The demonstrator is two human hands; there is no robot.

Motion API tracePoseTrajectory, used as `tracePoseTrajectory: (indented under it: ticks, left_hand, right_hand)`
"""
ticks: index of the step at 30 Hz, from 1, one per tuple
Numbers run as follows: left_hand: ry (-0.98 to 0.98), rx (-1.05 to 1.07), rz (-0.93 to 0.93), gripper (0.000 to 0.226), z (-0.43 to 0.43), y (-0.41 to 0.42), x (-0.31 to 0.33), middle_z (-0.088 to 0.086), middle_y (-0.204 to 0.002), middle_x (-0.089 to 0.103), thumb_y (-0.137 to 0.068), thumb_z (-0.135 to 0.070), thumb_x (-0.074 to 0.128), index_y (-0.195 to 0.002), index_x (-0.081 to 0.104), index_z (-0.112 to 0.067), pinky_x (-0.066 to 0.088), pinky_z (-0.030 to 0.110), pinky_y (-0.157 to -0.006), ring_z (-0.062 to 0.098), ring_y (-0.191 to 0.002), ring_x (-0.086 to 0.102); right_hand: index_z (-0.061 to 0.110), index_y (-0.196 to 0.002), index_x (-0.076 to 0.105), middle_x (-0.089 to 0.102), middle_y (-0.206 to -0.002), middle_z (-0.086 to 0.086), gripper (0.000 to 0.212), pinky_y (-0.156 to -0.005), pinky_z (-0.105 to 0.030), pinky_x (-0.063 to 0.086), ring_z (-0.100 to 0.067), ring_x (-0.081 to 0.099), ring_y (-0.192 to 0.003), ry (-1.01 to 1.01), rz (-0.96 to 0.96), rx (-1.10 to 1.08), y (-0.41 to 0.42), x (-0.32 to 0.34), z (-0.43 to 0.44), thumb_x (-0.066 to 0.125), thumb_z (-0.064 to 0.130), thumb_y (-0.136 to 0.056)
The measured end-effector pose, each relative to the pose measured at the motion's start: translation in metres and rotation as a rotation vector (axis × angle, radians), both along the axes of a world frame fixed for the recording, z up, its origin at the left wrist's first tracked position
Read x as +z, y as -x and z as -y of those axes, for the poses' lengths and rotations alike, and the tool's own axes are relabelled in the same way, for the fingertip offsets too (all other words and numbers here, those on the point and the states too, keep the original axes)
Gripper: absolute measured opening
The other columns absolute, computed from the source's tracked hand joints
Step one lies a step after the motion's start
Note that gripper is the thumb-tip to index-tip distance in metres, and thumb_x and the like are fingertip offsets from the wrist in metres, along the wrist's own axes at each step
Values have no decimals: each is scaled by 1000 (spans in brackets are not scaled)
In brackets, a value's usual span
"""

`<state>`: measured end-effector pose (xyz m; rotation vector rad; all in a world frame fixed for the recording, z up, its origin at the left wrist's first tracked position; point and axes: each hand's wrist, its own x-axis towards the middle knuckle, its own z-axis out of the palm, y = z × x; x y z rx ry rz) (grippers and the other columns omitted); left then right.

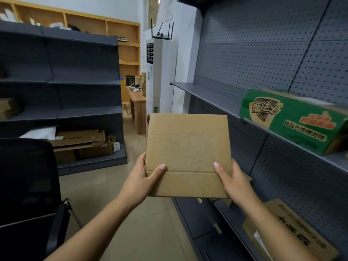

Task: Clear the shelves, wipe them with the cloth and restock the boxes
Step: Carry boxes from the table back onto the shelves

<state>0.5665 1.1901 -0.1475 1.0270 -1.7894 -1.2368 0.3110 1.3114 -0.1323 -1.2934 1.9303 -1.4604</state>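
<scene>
A plain brown cardboard box [188, 153] is held up in the aisle in front of me. My left hand [140, 180] grips its lower left corner with the thumb on top. My right hand [232, 180] grips its lower right corner the same way. To the right runs a grey shelf [211, 96] on a pegboard unit. A green printed box [293, 119] stands on that shelf, to the right of the brown box. A brown box with black lettering [293, 230] lies on a lower shelf at the bottom right. No cloth is in view.
A black office chair [28, 185] stands at the lower left. Across the aisle a dark shelf unit [75, 81] has flattened cartons [82, 142] on its bottom level. A wooden desk [138, 102] and a white standing air conditioner [162, 72] are at the far end.
</scene>
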Motion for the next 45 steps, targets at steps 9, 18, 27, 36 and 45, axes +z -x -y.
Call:
tracePoseTrajectory:
  ticks: [9, 18, 27, 36, 45]
  left_hand:
    - [25, -4, 22, 91, 106, 51, 2, -18, -128, 56, -75, -77, 61, -150, 25, -41, 56, 45, -95, 8, -111, 61]
    - [43, 16, -12, 75, 206, 130, 20, -21, -122, 55, -81, -67, 61, -145, 30, -42, 57, 37, -89, 6, -109, 60]
    - [88, -31, -67, 73, 304, 186, 44, -19, -125, 55, -85, -65, 60, -147, 28, -43, 54, 34, -92, 6, -110, 60]
    - [137, -199, -113, 50, 423, 245, 62, -30, -116, 54, -92, -56, 60, -135, 34, -50, 46, 13, -80, -12, -100, 57]
    - [218, -412, -129, 66, 506, 320, 89, -30, -118, 56, -90, -63, 59, -146, 35, -39, 49, 20, -86, -7, -104, 59]
  right_hand:
    - [33, -140, 46, 59, -120, 15, 48, -78, -12, 39, 4, 54, -102, -16, -70, -61, 55, 0, 106, 56, 50, -97]
    - [26, -141, 49, 60, -131, 0, 56, -91, -35, 49, -17, 60, -113, 4, -109, -93, 132, 16, 214, 57, 55, -94]
    - [31, -144, 46, 58, -132, 2, 68, -89, -36, 49, -17, 59, -115, 19, -161, -128, 182, 41, 300, 52, 72, -90]
    - [46, -134, 44, 58, -134, 10, 44, -96, -33, 47, -9, 57, -120, 105, -141, -274, 205, 62, 375, 52, 63, -95]
    - [35, -148, 38, 53, -137, 8, 56, -97, -30, 41, -10, 53, -118, 98, -131, -556, 221, 93, 404, 50, 57, -99]
